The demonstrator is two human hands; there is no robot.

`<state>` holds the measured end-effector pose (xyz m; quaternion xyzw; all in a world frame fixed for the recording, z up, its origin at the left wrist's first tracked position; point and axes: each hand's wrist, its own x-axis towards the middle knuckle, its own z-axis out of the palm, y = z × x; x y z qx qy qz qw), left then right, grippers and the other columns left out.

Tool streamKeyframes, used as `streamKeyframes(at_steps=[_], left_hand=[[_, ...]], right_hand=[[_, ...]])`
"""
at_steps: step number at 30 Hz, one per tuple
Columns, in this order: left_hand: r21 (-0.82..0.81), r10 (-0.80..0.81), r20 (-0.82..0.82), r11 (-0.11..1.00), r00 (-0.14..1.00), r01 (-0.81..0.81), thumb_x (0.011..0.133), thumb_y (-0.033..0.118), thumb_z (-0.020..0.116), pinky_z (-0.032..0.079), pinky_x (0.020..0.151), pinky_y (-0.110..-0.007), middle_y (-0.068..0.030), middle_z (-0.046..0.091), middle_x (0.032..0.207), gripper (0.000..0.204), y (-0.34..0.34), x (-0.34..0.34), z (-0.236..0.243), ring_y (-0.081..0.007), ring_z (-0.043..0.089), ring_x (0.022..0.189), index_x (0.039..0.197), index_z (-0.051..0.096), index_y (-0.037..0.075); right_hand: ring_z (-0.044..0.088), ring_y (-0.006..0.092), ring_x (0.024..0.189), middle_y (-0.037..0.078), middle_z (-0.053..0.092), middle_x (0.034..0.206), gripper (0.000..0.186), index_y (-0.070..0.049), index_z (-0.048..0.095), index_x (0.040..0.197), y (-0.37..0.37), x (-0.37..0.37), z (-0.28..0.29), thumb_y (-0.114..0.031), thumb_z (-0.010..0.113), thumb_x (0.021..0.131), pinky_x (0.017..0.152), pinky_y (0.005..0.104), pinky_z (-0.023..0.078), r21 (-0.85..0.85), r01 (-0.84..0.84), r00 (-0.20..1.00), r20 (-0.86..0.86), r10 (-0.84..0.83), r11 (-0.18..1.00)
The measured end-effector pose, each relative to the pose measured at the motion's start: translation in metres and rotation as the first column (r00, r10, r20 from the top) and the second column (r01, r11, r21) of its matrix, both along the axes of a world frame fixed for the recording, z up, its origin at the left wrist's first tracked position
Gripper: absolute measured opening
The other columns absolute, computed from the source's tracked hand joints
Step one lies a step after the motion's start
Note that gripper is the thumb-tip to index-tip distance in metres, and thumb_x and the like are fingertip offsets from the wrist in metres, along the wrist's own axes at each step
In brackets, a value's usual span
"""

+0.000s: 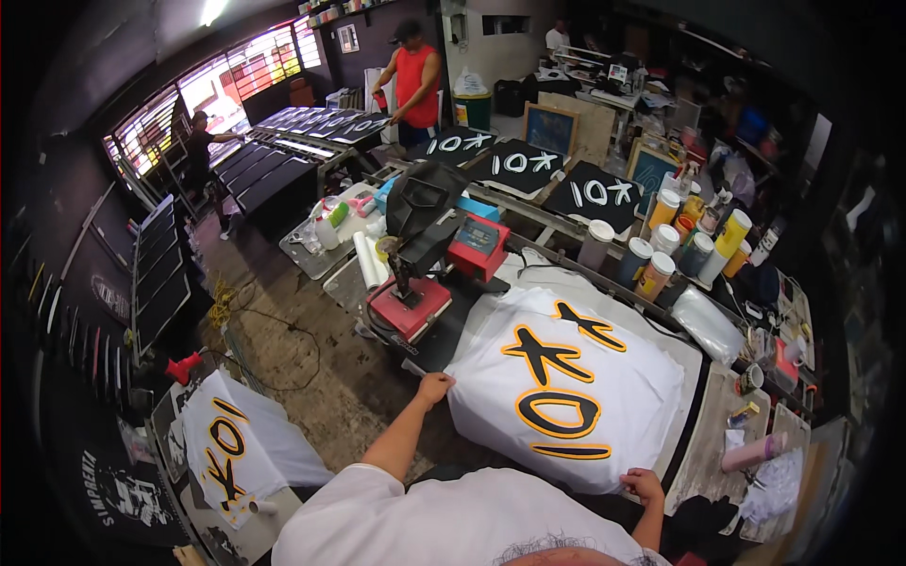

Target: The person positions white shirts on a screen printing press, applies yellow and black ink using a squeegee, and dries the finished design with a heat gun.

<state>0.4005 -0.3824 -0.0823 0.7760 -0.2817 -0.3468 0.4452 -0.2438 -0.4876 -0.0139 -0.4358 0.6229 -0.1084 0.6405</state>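
A white T-shirt (481,377) with large black lettering outlined in orange lies spread on the worktable before me. At its left edge my left hand (436,389) is closed, the cloth pinched in its fingertips. My right hand (645,485) grips the near right corner of the same shirt, its fingers curled in. Beyond the shirt, slightly left, stands a heat press (411,307) with a red base and a red control box (478,247). Part of the lettering at the far end sits askew on folded cloth.
Several ink jars (654,275) crowd the right back. Another printed white shirt (236,434) drapes over a stand at the left. Black printed shirts (592,196) lie on boards beyond. A person in a red top (415,85) works at the far tables. A pink bottle (753,453) lies at right.
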Motion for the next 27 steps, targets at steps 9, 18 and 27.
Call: streamKeyframes(at_steps=[9, 18, 27], left_hand=[[-0.010, -0.023, 0.005, 1.000, 1.000, 0.023, 0.085, 0.018, 0.077, 0.051, 0.070, -0.030, -0.0057, 0.072, 0.081, 0.020, 0.008, 0.003, 0.011, -0.0131, 0.064, 0.074, 0.093, 0.076, 0.000], [-0.032, 0.085, 0.086, 0.996, 0.993, -0.082, 0.086, 0.022, 0.076, 0.052, 0.071, -0.032, -0.0096, 0.072, 0.081, 0.021, 0.002, 0.003, 0.004, -0.0176, 0.067, 0.075, 0.088, 0.074, 0.001], [0.344, 0.312, -0.286, 0.916, 0.906, -0.206, 0.095, 0.035, 0.067, 0.046, 0.053, -0.035, -0.0048, 0.068, 0.074, 0.031, 0.128, 0.013, -0.048, -0.0162, 0.060, 0.058, 0.081, 0.069, 0.008]], right_hand=[[0.055, 0.0116, 0.055, 0.002, 0.061, 0.069, 0.014, -0.003, 0.064, 0.079, 0.014, -0.008, -0.005, -0.008, 0.073, 0.088, 0.052, 0.0251, 0.042, 0.005, 0.076, 0.991, 0.108, -0.076, 0.997], [0.052, 0.0118, 0.053, 0.002, 0.060, 0.060, 0.026, -0.003, 0.068, 0.069, 0.010, -0.030, -0.006, -0.021, 0.084, 0.079, 0.051, 0.0296, 0.042, -0.035, -0.268, 0.914, -0.326, 0.243, 0.963], [0.066, 0.0259, 0.064, 0.012, 0.067, 0.067, 0.031, 0.000, 0.070, 0.083, -0.078, 0.044, 0.052, -0.030, 0.076, 0.080, 0.063, 0.0389, 0.052, -0.583, -0.575, 0.766, -0.630, 0.128, 0.574]])
